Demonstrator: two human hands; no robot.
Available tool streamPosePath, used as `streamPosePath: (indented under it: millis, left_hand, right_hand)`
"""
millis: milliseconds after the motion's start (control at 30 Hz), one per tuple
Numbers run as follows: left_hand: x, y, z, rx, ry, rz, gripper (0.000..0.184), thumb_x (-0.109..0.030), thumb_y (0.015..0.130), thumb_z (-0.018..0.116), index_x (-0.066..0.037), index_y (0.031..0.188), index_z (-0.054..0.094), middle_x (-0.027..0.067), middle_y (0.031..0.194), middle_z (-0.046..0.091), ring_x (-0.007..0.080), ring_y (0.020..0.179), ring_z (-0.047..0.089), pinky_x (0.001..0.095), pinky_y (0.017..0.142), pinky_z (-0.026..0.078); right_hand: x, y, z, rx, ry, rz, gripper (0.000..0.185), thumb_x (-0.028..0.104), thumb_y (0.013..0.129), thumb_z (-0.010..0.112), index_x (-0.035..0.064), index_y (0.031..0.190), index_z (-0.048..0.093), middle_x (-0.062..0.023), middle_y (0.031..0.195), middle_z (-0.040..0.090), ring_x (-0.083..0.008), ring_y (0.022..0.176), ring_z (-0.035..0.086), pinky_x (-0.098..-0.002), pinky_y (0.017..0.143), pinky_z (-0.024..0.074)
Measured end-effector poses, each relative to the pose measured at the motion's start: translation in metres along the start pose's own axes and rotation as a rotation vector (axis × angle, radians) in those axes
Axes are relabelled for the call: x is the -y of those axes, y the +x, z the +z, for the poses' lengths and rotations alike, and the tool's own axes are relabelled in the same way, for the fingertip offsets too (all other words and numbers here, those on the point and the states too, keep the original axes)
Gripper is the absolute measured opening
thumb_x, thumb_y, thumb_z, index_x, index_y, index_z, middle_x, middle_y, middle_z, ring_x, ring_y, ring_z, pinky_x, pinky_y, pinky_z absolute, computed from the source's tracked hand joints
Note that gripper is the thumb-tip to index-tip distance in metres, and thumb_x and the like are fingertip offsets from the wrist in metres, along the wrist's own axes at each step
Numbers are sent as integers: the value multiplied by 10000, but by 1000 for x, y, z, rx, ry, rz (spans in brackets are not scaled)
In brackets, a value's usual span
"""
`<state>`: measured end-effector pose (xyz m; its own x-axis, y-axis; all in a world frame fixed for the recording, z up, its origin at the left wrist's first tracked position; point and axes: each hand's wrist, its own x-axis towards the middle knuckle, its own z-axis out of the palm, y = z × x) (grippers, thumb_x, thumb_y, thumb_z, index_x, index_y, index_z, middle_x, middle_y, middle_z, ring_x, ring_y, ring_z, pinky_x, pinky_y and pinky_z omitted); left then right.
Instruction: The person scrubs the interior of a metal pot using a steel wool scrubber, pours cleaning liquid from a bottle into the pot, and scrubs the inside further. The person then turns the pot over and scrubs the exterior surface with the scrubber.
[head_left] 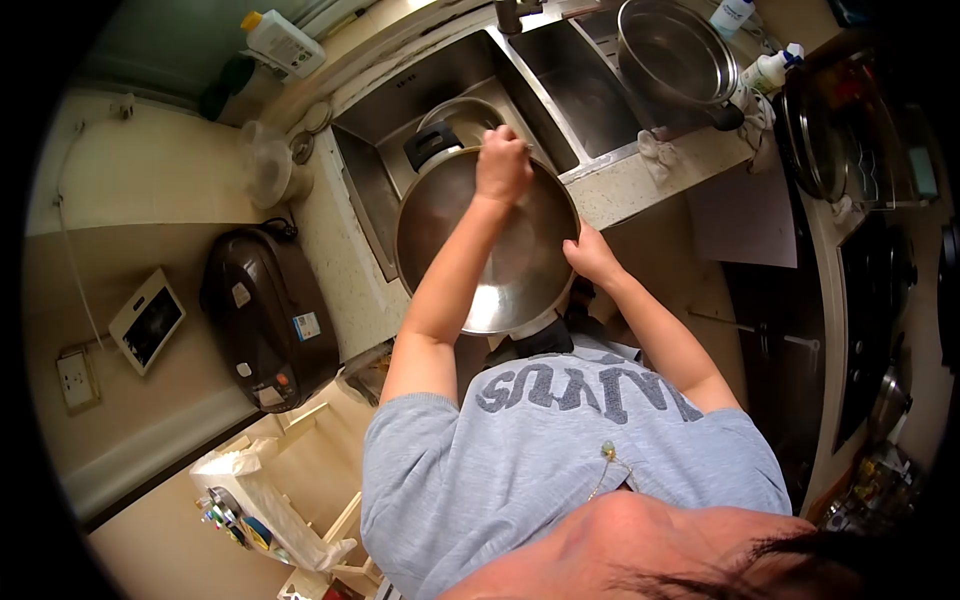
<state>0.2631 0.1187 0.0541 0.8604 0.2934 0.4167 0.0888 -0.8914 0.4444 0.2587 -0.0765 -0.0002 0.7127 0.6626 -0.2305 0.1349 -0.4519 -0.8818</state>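
A: Where to look for the pan (520,225)?

B: Just above the centre of the view, towards 12 o'clock. Overlaps the near edge of the sink (578,85), showing a bare, shiny inside. Carries one dark handle (432,146) at 11 o'clock on the rim, and another towards 5 o'clock, partly seen.

A: And the right hand (592,255)?

B: On the pan's rim at 3 o'clock. Grips it with closed fingers, thumb lapping the edge.

A: What about the left hand (503,165)?

B: At 12 o'clock on the pan, over the far rim. Keep to this much: fingers curled closed. Cannot tell whether around the rim or around something small.

A: See anything else in the sink?

B: Yes, beyond the pan at 12 o'clock: a round metal dish (470,115), partly covered by the pan. Farther out, also at 12, a tap (518,12).

A: Now round to the right?

B: At 1 o'clock, find a large pot (675,50). At 2, a crumpled cloth (657,155) on the sink's near edge, and farther out, a white bottle (768,72).

A: And to the left?

B: Start at 11 o'clock with a yellow-capped jug (285,44). At 10, a strip of pale worktop (332,240). At 9, a brown appliance (262,300), then, beyond it, a screen (150,320) on the wall.
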Motion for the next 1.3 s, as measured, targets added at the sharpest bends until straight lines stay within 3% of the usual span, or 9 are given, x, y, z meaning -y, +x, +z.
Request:
streamPosePath:
  millis: [200, 333, 467, 633, 767, 900, 1033, 1200, 1300]
  left_hand:
    - [-49, -39, 20, 135, -37, 235, 34, -71, 737, 590, -52, 744, 617, 112, 893, 537, 304, 846, 513, 398, 734, 470]
    - [-16, -18, 8, 63, 29, 19, 70, -105, 753, 602, -55, 802, 601, 96, 879, 523, 302, 891, 510, 383, 749, 483]
    - [-34, -52, 26, 33, 12, 272, 199, -100, 756, 604, -83, 951, 567, 100, 924, 512, 302, 922, 503, 390, 740, 489]
    - [-7, -27, 8, -34, 56, 110, 182, -87, 771, 595, -67, 951, 580, 114, 894, 537, 310, 852, 511, 392, 730, 466]
    - [-34, -61, 22, 44, -110, 446, 177, -61, 756, 585, -46, 932, 591, 97, 873, 522, 286, 849, 516, 363, 697, 484]
    - [-14, -31, 2, -5, 72, 221, 203, -36, 749, 543, -61, 945, 591, 102, 881, 539, 283, 847, 523, 363, 664, 477]
    - [-33, -59, 19, 41, -193, 474, 198, -47, 758, 565, -67, 953, 596, 91, 859, 540, 287, 827, 528, 378, 666, 477]
    - [-7, -24, 1, -19, 111, 169, 104, -48, 777, 542, -59, 873, 581, 100, 860, 543, 293, 851, 533, 375, 701, 481]
    - [-21, -50, 21, -7, -1, 307, 109, -64, 810, 507, -48, 878, 590, 88, 860, 538, 280, 879, 538, 357, 700, 492]
  right_hand:
    - [0, 1, 0, -25, -71, -6, 521, 91, 739, 490, 33, 1254, 439, -267, 1083, 570, -422, 1034, 526, -436, 902, 423]
    - [10, 0, -5, 28, -67, 51, 520, 94, 733, 498, 44, 1249, 443, -261, 1068, 577, -419, 1028, 528, -440, 894, 427]
    - [11, 2, -7, 8, -89, 40, 508, 96, 728, 487, 45, 1233, 457, -256, 1046, 587, -420, 1015, 530, -443, 883, 431]
    - [8, 2, -6, 12, -89, 43, 498, 111, 726, 492, 40, 1219, 470, -260, 1031, 591, -416, 1012, 534, -441, 876, 435]
    - [4, 9, -9, 40, -148, 64, 491, 100, 729, 503, 21, 1213, 475, -260, 1049, 588, -400, 1018, 544, -415, 879, 438]
    - [6, 8, -9, 23, -124, 43, 494, 117, 717, 513, 39, 1204, 484, -259, 1025, 595, -408, 1002, 545, -437, 863, 443]
    - [-1, 8, -8, 48, -145, 17, 466, 109, 722, 510, 33, 1181, 502, -255, 1017, 600, -407, 992, 552, -431, 862, 447]
    - [11, 6, -10, 18, -106, 21, 445, 66, 712, 514, -8, 1151, 508, -254, 1028, 602, -381, 1006, 565, -390, 861, 442]
    - [-2, 9, -6, 28, -153, -23, 471, 116, 722, 500, 24, 1184, 500, -250, 1031, 597, -401, 997, 550, -420, 865, 441]
